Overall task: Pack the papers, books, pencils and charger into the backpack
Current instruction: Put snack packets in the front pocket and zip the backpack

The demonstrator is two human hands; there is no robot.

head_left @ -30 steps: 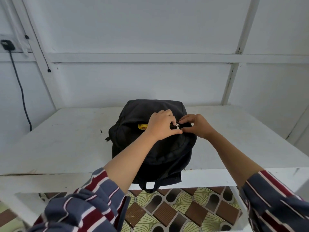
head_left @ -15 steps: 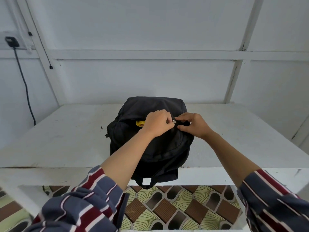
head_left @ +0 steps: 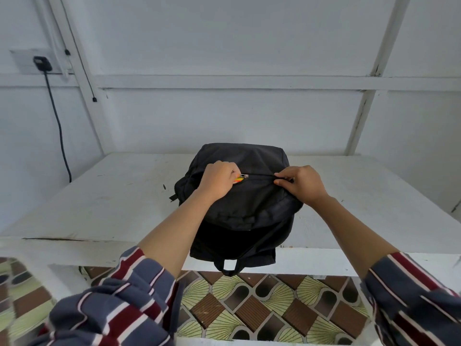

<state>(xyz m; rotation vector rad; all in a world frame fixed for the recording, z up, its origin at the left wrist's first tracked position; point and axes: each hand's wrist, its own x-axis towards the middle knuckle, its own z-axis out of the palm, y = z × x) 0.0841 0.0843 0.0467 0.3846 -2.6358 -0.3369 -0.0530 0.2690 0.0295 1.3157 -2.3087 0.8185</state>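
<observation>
Zipping-up is judged to be in hand. The backpack [head_left: 249,203] lies on the table [head_left: 112,203]. Left hand [head_left: 217,182] pinches the zipper pull [head_left: 245,176]; right hand [head_left: 299,184] pinches the backpack at the shut seam's end. A yellow item [head_left: 237,180] shows just under the left grip. Next: tuck it in, draw the pull leftward.

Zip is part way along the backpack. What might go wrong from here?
1. A yellow and red item pokes out right at the zip slider gripped by the left hand; it may jam the zip.
2. The backpack overhangs the table edge; pulling may drag it off, though the right hand pinches it.
</observation>
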